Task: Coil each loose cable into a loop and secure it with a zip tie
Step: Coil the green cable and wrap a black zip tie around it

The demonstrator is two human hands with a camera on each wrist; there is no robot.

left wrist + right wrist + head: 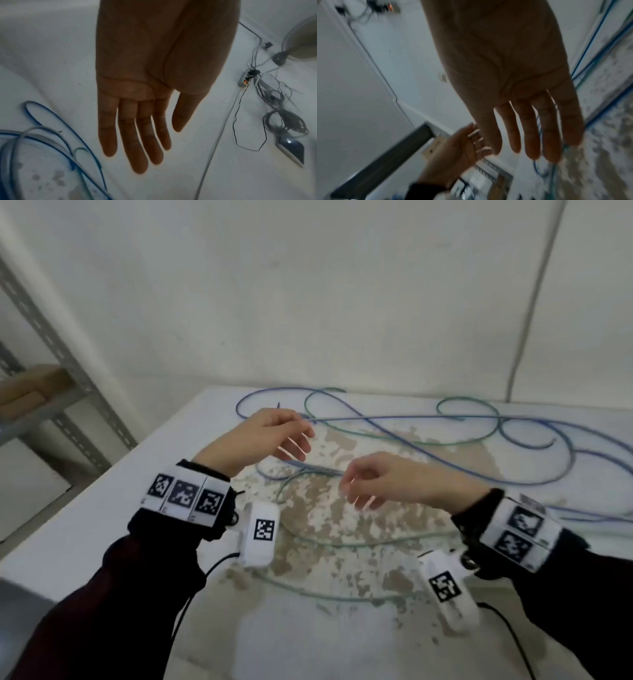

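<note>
Both hands hover empty over the table (102, 494): left hand (263, 436) and right hand (383, 477) with fingers loosely spread. Loose blue cable (445, 463) and green cable (359, 433) sprawl just beyond the fingertips. Best practice: isolate 1 cable end before coiling.

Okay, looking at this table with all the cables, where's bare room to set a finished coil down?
Bare patch along the table's left edge, between the shelf and the left hand. Crowded: blue cable and green cable sprawl across the middle and right.
</note>
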